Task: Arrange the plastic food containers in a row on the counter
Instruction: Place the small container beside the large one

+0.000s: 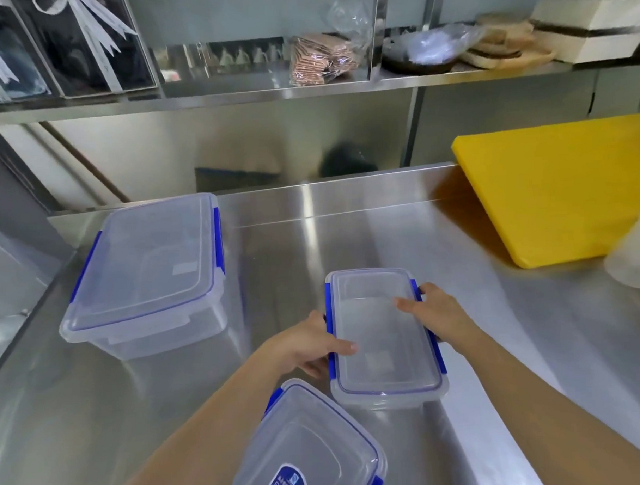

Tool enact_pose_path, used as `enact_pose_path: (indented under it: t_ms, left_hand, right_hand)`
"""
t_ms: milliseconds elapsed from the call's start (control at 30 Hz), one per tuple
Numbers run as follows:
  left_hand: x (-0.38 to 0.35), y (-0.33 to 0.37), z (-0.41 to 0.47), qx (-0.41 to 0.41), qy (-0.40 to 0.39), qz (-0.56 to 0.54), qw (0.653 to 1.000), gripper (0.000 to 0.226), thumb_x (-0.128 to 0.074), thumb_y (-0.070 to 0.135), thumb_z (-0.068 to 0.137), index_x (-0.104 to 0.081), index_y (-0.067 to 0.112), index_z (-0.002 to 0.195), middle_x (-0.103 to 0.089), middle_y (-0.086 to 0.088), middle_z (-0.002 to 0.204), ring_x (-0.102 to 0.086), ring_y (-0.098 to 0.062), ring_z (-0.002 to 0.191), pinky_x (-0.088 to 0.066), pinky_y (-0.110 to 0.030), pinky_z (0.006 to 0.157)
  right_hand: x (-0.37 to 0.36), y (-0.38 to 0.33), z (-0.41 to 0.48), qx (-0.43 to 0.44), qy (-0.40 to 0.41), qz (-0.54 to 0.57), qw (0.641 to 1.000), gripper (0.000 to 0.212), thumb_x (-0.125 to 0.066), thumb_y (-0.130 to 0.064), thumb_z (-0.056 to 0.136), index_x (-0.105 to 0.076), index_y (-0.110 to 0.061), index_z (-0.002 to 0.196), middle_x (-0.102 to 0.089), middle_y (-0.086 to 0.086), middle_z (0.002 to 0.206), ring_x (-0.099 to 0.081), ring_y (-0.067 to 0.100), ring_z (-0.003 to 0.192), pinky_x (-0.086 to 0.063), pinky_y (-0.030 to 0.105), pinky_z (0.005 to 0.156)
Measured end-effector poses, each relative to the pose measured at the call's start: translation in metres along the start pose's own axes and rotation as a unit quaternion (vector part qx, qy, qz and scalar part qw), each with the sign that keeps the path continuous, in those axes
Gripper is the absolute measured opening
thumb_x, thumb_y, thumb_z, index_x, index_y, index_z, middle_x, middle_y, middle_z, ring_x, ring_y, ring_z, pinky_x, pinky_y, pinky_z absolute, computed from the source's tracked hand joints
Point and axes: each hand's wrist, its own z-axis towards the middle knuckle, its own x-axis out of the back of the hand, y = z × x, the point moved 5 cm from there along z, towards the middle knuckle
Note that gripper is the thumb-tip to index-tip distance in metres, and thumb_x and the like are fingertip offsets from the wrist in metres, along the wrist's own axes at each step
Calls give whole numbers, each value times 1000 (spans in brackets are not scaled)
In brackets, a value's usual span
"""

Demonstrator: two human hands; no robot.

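Three clear plastic food containers with blue clips sit on the steel counter (347, 222). The large container (147, 272) stands at the back left, lid on. A narrow container (383, 335) lies in the middle, long side pointing away from me. My left hand (308, 347) grips its left edge, thumb on the lid. My right hand (433, 310) grips its right edge, fingers on the lid. A third container (313, 451) with a blue label sits at the near edge, turned at an angle, just below my left arm.
A thick yellow cutting board (562, 191) lies at the back right. A pale translucent object (638, 254) sits at the right edge, cut off by the frame. A steel shelf (268, 94) above holds bagged items and boxes. The counter's left edge drops off beside the large container.
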Motion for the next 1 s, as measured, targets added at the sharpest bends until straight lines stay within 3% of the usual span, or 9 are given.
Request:
enact_pose_path:
  t_ms: [133, 233, 300, 433, 500, 633, 733, 900, 1000]
  left_hand:
    - [8, -3, 4, -13, 35, -70, 997, 50, -70, 28, 80, -39, 16, 117, -64, -3, 109, -67, -19, 89, -58, -30, 64]
    - [26, -4, 7, -36, 100, -121, 987, 46, -66, 27, 83, -39, 15, 118, -60, 1, 104, -63, -12, 85, -52, -24, 59]
    - [40, -7, 11, -52, 151, -142, 977, 42, -65, 27, 85, -40, 14, 116, -59, 2, 100, -61, -12, 85, -52, -24, 62]
    - [61, -10, 18, -65, 227, -195, 952, 34, -63, 21, 86, -40, 17, 111, -57, 0, 107, -59, -16, 94, -49, -21, 66]
    - [70, -10, 25, -69, 241, -225, 941, 36, -62, 14, 85, -39, 19, 113, -56, 3, 105, -59, -14, 92, -48, -22, 68]
    - [86, -4, 39, -88, 242, -250, 933, 44, -55, 6, 86, -46, 19, 127, -63, 2, 110, -60, -20, 106, -48, -36, 97]
    - [97, 1, 50, -97, 249, -256, 929, 43, -47, 5, 92, -43, 26, 128, -60, 11, 106, -54, -14, 107, -40, -28, 96]
    - [113, -2, 75, -54, 267, -220, 937, 61, -42, 13, 97, -13, 22, 149, -39, 2, 146, -39, -20, 132, -31, -32, 109]
    - [125, -2, 88, -34, 270, -210, 939, 62, -40, 15, 97, -8, 23, 149, -33, 0, 151, -36, -22, 135, -32, -35, 109]
  right_hand:
    - [-7, -7, 4, 31, -5, 78, 996, 34, -62, -41, 82, -50, -19, 106, -59, 2, 100, -59, 18, 82, -48, 29, 63]
    - [-13, -24, 11, 54, -5, 147, 988, 18, -63, -33, 83, -51, -24, 93, -59, -3, 90, -58, 11, 76, -46, 28, 61]
    - [-18, -41, 17, 72, -20, 175, 982, 14, -64, -26, 83, -52, -26, 91, -59, -7, 86, -58, 9, 76, -47, 27, 61]
    - [-29, -72, 33, 100, -49, 224, 968, 33, -65, -14, 81, -52, -22, 110, -59, -9, 92, -59, 10, 80, -48, 25, 60]
    - [-36, -85, 45, 106, -60, 246, 961, 37, -65, -9, 81, -52, -23, 112, -58, -10, 95, -59, 10, 83, -49, 26, 62]
    - [-51, -108, 71, 124, -83, 248, 957, 37, -61, -2, 81, -53, -19, 113, -60, -8, 96, -61, 9, 85, -50, 25, 67]
    - [-62, -121, 89, 130, -86, 243, 957, 35, -57, 0, 83, -51, -25, 106, -60, -10, 91, -60, 7, 81, -49, 25, 68]
    - [-80, -129, 114, 142, -94, 230, 958, 36, -52, 0, 85, -50, -25, 110, -60, -11, 91, -58, 4, 82, -44, 17, 62]
    - [-86, -132, 121, 140, -96, 231, 958, 35, -50, -4, 87, -50, -26, 115, -62, -5, 100, -61, 15, 96, -49, 25, 73]
